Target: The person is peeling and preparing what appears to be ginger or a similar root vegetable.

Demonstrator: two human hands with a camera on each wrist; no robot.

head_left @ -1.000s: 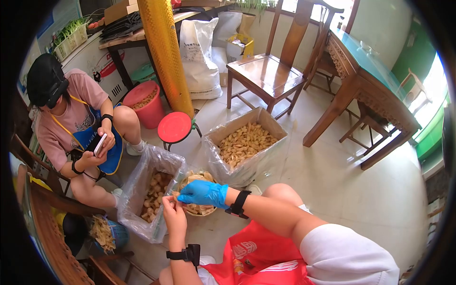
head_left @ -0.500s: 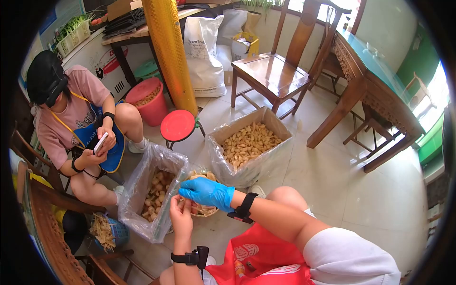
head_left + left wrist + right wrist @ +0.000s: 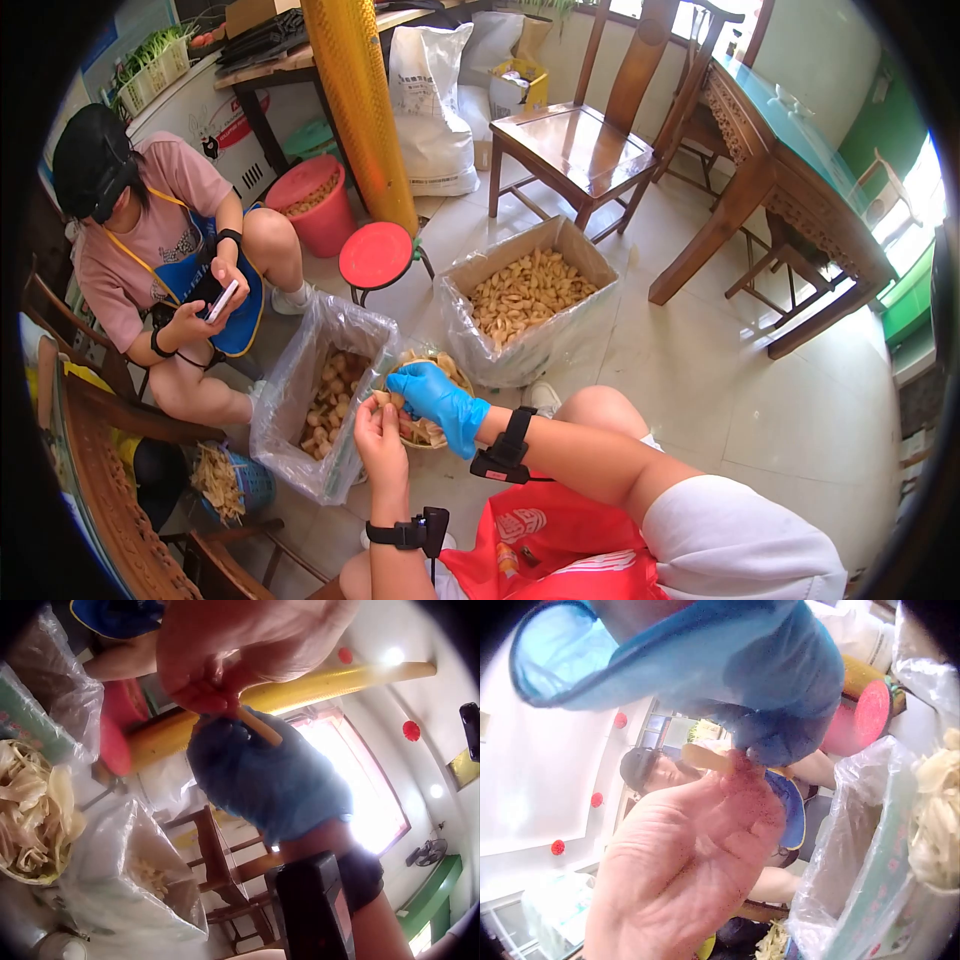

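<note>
My bare left hand (image 3: 382, 440) pinches a pale tan, stick-like piece of food (image 3: 259, 726) between thumb and fingertips. My right hand (image 3: 437, 402), in a blue glove, meets it there with curled fingers around the same piece. One blunt end of the piece sticks out past the fingertips in the right wrist view; the rest is hidden by the fingers. Both hands are over a round basket (image 3: 46, 879) of thin, pale peelings (image 3: 26, 799). Left of the hands stands a plastic-lined box (image 3: 285, 440) of rounded brown pieces (image 3: 335, 395).
Another lined box (image 3: 520, 362) holds many pale pieces (image 3: 525, 290). A seated person (image 3: 160, 220) holds a phone (image 3: 222, 302) at the left. Around stand a red stool (image 3: 376, 255), a pink bucket (image 3: 325, 225), a yellow pillar (image 3: 360, 110), a wooden chair (image 3: 575, 145) and a blue bucket (image 3: 258, 485).
My gloved hand has tipped downward and shifted slightly right, over the basket, while the left hand moved a little right and stays against it. The seated person's phone has tilted.
</note>
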